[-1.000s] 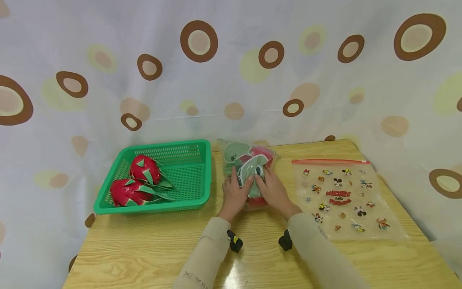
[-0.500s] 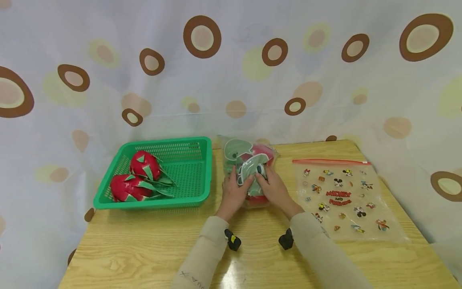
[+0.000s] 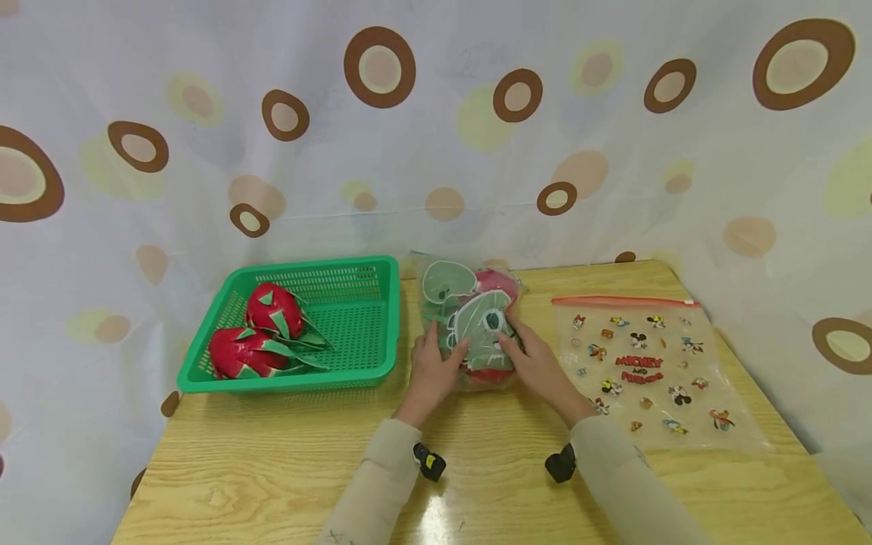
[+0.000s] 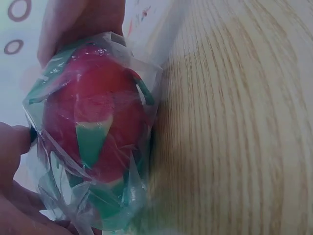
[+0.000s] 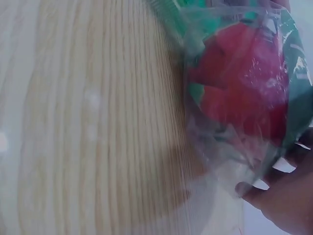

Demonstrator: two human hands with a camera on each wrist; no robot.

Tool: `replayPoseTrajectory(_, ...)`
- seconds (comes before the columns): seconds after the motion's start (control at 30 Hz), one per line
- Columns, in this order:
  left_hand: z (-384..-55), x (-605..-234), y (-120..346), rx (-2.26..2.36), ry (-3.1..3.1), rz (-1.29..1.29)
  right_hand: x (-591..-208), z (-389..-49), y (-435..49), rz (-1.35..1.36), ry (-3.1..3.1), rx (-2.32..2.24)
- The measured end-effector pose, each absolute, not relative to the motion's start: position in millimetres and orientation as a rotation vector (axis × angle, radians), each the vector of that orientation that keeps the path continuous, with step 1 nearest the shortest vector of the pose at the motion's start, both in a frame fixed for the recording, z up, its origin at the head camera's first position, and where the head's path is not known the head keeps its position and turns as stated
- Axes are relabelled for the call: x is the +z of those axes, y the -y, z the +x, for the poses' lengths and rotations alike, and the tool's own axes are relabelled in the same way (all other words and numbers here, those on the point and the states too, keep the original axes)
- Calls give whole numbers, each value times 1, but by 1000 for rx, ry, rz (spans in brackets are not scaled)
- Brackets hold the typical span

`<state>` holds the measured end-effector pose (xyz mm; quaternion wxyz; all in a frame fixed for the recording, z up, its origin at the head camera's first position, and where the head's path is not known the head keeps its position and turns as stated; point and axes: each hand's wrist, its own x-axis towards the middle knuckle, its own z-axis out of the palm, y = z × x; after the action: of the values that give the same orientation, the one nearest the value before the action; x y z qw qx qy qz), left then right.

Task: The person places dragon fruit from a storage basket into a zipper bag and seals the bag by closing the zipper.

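Note:
A clear plastic bag (image 3: 470,356) with green printed shapes lies on the table, packed with red and green toy dragon fruit (image 4: 102,93). My left hand (image 3: 434,371) grips the bag's left side, its thumb over the top. On the opposite side my right hand (image 3: 538,367) holds the bag, with the thumb on the printed face near a dark green spot. The right wrist view shows the right hand's fingertips (image 5: 244,190) at the bag's crinkled edge. Some fingers are hidden behind the plastic.
Left of the bag stands a green perforated basket (image 3: 391,325) with two red toy dragon fruit (image 3: 272,312) inside. To the right, a flat zip bag (image 3: 654,412) with a red closure and cartoon prints lies on the wooden table (image 3: 272,469). A spotted curtain (image 3: 436,151) hangs behind.
Both hands have drawn apart toward the bag's sides, the right one shifting right and the left slightly left. More of the printed face shows between them. The bag stays in place.

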<state>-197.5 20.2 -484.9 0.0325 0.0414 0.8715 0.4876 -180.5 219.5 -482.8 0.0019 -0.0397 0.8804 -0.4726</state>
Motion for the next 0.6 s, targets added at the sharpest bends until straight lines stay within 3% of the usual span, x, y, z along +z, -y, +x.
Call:
replayPoseTrajectory(0.23,-185,-471,-24,1528,-2791,242,-478,-165,-244,-108,-2784,-1521)
replayPoseTrajectory(0.6,-166,-457,-45,1469,-3153,765,-460,-137,-301,12,-3023,-1378)
